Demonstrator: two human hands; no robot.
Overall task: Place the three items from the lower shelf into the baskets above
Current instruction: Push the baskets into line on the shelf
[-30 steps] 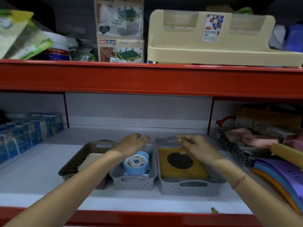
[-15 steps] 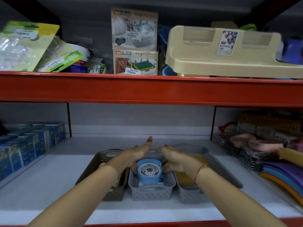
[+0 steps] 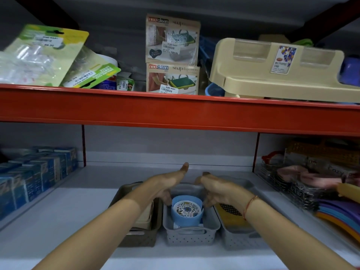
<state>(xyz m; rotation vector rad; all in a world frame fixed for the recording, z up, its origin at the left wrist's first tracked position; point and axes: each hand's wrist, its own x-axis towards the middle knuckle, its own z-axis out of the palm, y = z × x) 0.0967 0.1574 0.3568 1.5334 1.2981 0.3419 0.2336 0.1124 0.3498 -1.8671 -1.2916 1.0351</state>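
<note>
My fingers (image 3: 167, 199) on the left and my fingers (image 3: 206, 200) on the right curl down either side of the round blue plastic container with the floral patterned lid (image 3: 187, 210), touching or just beside its wall; I cannot tell whether they press it. It sits in the small grey perforated plastic basket (image 3: 191, 237), between the brown perforated plastic basket (image 3: 139, 240) holding a beige flat item (image 3: 145, 219) and the longer grey perforated basket (image 3: 236, 242) holding a yellow flat item with a dark mesh circle (image 3: 229, 213). All three items look placed, so I judge this the last settling; next I should let go and draw back without tipping the basket. My left hand (image 3: 165, 182) has its thumb raised, my right hand (image 3: 220, 189) mirrors it, and both forearms reach forward over the white shelf (image 3: 58, 221).
</note>
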